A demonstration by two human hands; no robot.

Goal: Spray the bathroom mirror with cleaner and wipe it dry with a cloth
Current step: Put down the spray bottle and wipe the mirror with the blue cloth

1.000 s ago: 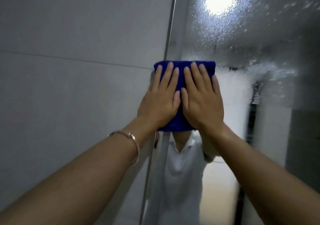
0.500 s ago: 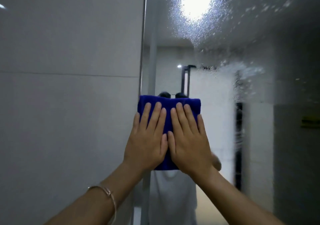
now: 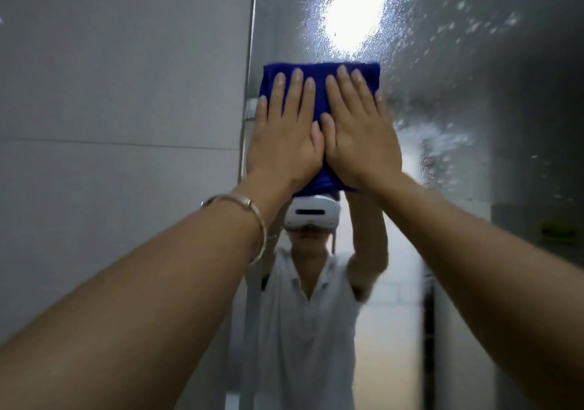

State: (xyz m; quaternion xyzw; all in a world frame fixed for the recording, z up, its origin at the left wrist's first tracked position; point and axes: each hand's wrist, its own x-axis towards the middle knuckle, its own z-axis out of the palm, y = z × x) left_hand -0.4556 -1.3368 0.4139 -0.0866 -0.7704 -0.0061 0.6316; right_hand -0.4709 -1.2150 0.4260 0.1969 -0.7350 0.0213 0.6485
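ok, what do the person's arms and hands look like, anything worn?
Left hand and right hand are bare: no gloves, no rings visible. Both forearms are bare too, no sleeves reaching them. A thin metal bangle circles the left wrist. The reflection shows a white short-sleeved shirt.

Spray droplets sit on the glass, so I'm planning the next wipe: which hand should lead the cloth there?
Right hand, probably: it presses the blue cloth on the side nearest the droplets; the left hand sits at the mirror edge.

A thin metal bangle [image 3: 252, 212] rings the left wrist; the reflected shirt [image 3: 303, 330] is white.
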